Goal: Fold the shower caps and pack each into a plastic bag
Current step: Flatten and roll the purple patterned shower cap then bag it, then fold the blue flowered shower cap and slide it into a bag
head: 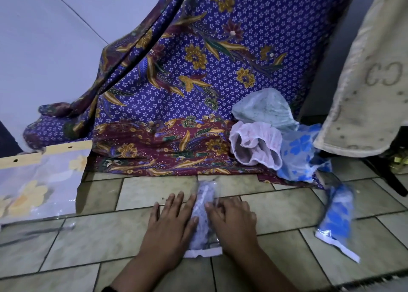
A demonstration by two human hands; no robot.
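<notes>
A narrow plastic bag (pixel 205 194) with a folded pale shower cap inside lies on the tiled floor (pixel 287 207), its white strip toward me. My left hand (pixel 170 223) lies flat with straight fingers along the bag's left edge. My right hand (pixel 231 221) presses on its right side, fingers lightly bent. A second packed bag (pixel 335 221) holding a blue flowered cap lies to the right. Three loose caps are heaped behind: a pale green one (pixel 265 108), a pink one (pixel 256 143) and a blue flowered one (pixel 300 152).
A purple batik cloth (pixel 198 70) hangs down and spreads on the floor behind the bags. A clear flowered plastic sheet (pixel 37 185) with a wooden strip lies at the left. A beige towel (pixel 364 81) hangs at the right over a dark chair leg.
</notes>
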